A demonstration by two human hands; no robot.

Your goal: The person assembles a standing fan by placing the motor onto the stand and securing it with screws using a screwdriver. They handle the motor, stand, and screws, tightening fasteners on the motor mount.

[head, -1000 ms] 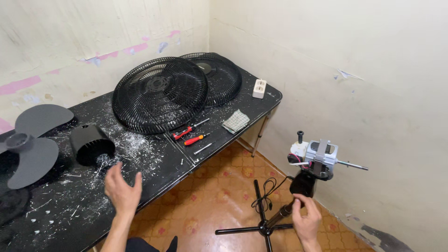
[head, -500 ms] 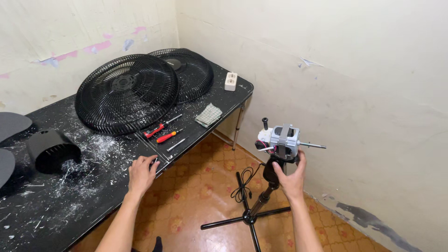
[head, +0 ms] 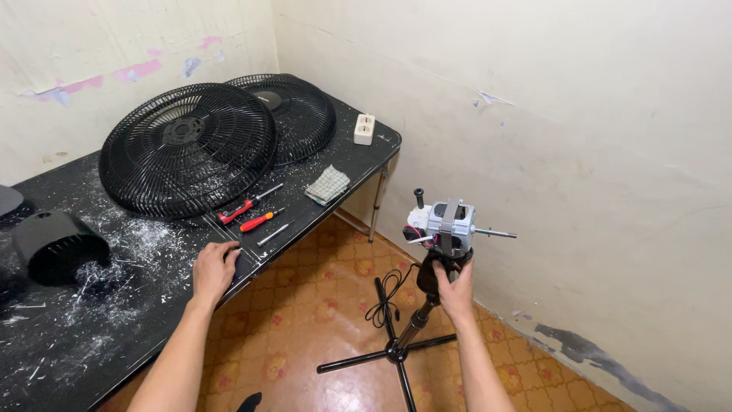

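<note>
**Bare fan motor on its stand, one hand at the neck, the other on the table**

The fan motor (head: 450, 227) sits on top of a black stand (head: 404, 339) on the tiled floor (head: 320, 305), between the table and the wall, its shaft poking out to the right. The right hand (head: 456, 288) grips the neck just under the motor, fingers wrapped shut around it. A black cord (head: 385, 294) loops down beside the pole to the crossed feet.

The left hand (head: 213, 268) rests palm down on the near edge of the black table (head: 46, 358), fingers lightly spread and curled over the edge, clasping nothing. Just beyond its fingertips lie three screwdrivers (head: 258, 221), two with red handles, side by side. A folded checked cloth (head: 328, 185) lies a little farther off, and a white socket strip (head: 364, 129) near the far corner.

Two black fan grilles (head: 191, 149) lie flat and overlapping at the back of the table. At the left stands a black motor cover (head: 53, 246), with white shavings (head: 114, 267) scattered about it
</note>
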